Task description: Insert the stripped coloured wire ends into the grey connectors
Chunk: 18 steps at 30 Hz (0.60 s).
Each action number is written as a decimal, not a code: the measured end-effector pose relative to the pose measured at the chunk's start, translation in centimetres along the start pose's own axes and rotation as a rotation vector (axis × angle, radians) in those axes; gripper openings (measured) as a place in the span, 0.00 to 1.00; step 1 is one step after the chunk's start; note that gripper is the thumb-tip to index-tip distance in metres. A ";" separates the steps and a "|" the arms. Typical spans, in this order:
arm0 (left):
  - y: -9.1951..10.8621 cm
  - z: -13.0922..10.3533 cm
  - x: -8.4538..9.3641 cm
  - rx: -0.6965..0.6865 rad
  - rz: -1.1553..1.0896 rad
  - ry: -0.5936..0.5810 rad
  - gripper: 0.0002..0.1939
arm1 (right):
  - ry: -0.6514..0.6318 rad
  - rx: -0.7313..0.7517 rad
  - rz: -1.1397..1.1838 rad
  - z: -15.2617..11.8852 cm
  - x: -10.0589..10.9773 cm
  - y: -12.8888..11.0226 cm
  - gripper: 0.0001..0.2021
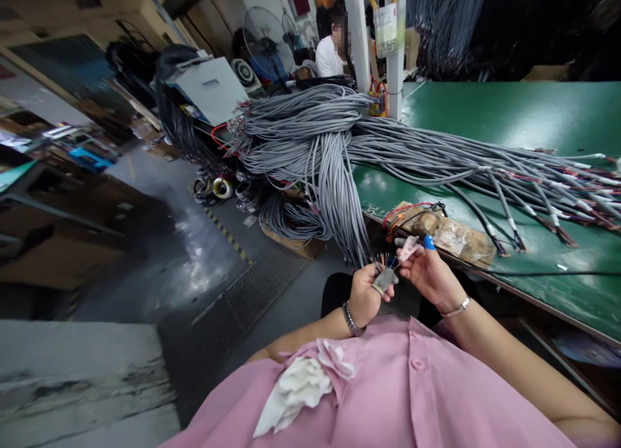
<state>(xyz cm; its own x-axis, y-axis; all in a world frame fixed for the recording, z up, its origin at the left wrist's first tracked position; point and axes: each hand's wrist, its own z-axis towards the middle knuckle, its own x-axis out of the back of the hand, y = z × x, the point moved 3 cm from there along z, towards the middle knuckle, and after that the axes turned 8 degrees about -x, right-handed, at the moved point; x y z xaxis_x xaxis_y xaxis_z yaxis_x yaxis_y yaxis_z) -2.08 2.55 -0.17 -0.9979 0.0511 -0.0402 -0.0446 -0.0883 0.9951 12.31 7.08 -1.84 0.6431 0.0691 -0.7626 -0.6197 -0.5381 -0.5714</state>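
Observation:
My left hand (366, 296) is closed around a cable end, its thumb in a grey finger cover. Thin coloured wires (383, 260) fan out above that thumb, orange, blue and dark ones among them. Just to the right, my right hand (431, 275) has its fingers bent together beside the wire tips. One of its fingers wears a blue cover (429, 242), and another has a pale wrap (409, 248). Whatever lies between the right fingertips is too small to make out. Both hands are in front of the bench's edge, above my lap.
A thick bundle of grey cables (310, 125) drapes over the green bench (485, 105), with stripped ends spread to the right. A worn wooden block (456, 234) with wires sits at the near edge. Behind are a white post (356, 41), a fan (268, 44) and a seated person (330, 55).

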 end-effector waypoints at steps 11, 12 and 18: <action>1.4 1.2 0.4 -0.279 0.430 -0.033 0.14 | 0.143 0.078 -0.131 -0.8 -0.4 -0.1 0.15; 1.4 1.3 0.4 -0.284 0.453 -0.034 0.13 | 0.147 0.071 -0.121 -0.7 -0.4 -0.1 0.16; 1.0 1.4 0.3 -0.324 0.539 -0.059 0.11 | 0.161 0.081 -0.048 -0.3 -0.3 -0.1 0.15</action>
<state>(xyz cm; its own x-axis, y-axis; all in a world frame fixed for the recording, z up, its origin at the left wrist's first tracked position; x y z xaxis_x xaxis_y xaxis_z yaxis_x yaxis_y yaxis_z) -2.38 3.82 0.96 -0.8801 -0.0310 0.4737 0.4429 -0.4128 0.7958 12.31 6.88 -1.50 0.7324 -0.0459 -0.6793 -0.6167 -0.4678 -0.6332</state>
